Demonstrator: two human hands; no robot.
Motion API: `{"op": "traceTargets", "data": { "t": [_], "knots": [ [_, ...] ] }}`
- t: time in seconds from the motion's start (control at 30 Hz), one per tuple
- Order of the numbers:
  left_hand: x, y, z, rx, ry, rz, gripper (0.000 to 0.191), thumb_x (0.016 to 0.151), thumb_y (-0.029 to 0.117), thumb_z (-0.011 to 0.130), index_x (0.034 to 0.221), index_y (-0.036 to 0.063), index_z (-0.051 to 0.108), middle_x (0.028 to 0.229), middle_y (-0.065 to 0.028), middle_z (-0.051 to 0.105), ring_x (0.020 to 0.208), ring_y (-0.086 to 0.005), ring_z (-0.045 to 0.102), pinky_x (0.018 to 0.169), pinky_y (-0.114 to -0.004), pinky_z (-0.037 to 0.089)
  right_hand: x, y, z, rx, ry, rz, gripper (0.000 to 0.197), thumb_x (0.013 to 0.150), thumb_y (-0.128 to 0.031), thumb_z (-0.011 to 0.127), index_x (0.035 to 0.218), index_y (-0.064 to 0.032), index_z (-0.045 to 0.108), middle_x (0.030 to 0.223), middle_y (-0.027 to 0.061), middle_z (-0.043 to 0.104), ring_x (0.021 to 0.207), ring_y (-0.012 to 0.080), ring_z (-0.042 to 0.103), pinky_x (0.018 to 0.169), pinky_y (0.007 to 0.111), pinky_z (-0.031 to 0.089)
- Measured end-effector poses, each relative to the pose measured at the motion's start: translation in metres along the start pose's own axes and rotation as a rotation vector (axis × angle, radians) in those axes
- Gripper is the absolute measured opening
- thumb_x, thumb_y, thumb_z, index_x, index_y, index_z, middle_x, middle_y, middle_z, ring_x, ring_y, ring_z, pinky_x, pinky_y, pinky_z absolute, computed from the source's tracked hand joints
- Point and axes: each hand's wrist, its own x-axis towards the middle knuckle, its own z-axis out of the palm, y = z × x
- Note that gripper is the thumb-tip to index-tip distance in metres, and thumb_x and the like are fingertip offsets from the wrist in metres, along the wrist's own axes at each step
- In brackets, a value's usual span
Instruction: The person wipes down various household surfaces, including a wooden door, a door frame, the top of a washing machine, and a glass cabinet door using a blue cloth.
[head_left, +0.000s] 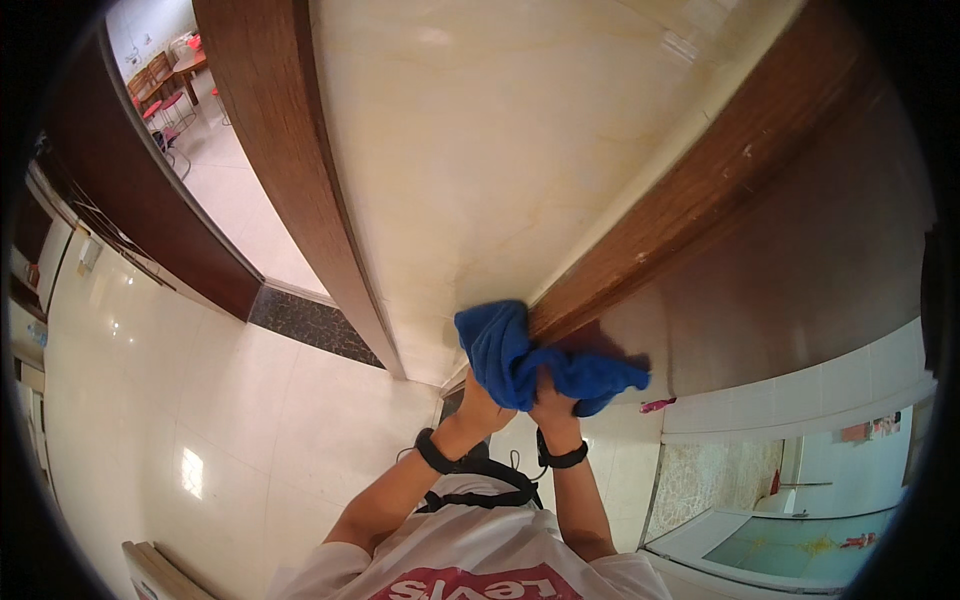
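Observation:
A blue cloth (495, 349) is bunched around the lower visible end of a brown wooden door frame (645, 247), in the middle of the view. My left hand (487, 401) holds the cloth's left part, its fingers mostly hidden under the fabric. Close beside it, my right hand (553, 405) grips the cloth's right part, which spreads over the edge of the dark brown door panel (772, 247). Black bands circle both wrists.
Cream wall tiles (487, 150) rise between two wooden frames. On the left, a doorway with a dark stone threshold (311, 326) opens to a room with chairs and a table (189, 64). A glass-panelled door (795, 547) stands at lower right, near a pink object (658, 406).

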Motion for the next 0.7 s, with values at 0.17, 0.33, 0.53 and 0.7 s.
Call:
{"op": "traceTargets", "data": {
  "t": [0.17,0.33,0.53,0.7],
  "knots": [
    [-0.079,-0.042,0.0,0.099,-0.22,-0.105,0.043,0.078,0.015,0.061,0.118,0.0008,0.058,0.133,-0.0265,0.05,0.123,-0.0465,0.045,0.103,-0.051,0.036,-0.069,0.017,0.031,-0.112,-0.363,-0.038,0.038,0.073,-0.027,0.069,0.111,-0.0179,0.069,0.102,0.0158,0.063,0.099,0.04,0.059,0.082,0.056,0.043],
    [-0.055,-0.014,-0.006,0.365,-0.261,0.165,0.04,0.071,0.013,0.062,0.11,0.0072,0.065,0.121,-0.0219,0.059,0.116,-0.0438,0.051,0.096,-0.053,0.04,-0.072,0.007,0.013,-0.169,-0.223,0.034,0.039,0.076,-0.029,0.07,0.11,-0.0106,0.067,0.12,0.0188,0.057,0.114,0.0418,0.049,0.094,0.06,0.032],
    [0.026,0.041,0.021,0.201,-0.423,0.27,0.031,0.074,0.021,0.068,0.104,0.0128,0.068,0.109,-0.0134,0.064,0.1,-0.0355,0.06,0.088,-0.049,0.045,-0.004,0.029,-0.042,-0.174,0.042,0.24,0.047,0.076,-0.035,0.064,0.119,-0.0154,0.065,0.132,0.0181,0.05,0.122,0.0394,0.043,0.099,0.058,0.025],
    [0.055,0.084,0.065,0.286,-0.478,0.505,0.032,0.077,0.023,0.067,0.107,0.0108,0.068,0.109,-0.015,0.065,0.101,-0.0355,0.06,0.09,-0.047,0.045,0.032,0.066,-0.087,-0.209,0.262,0.318,0.052,0.08,-0.042,0.063,0.125,-0.0153,0.061,0.139,0.0218,0.042,0.129,0.0421,0.033,0.102,0.059,0.018]
  ]
}}
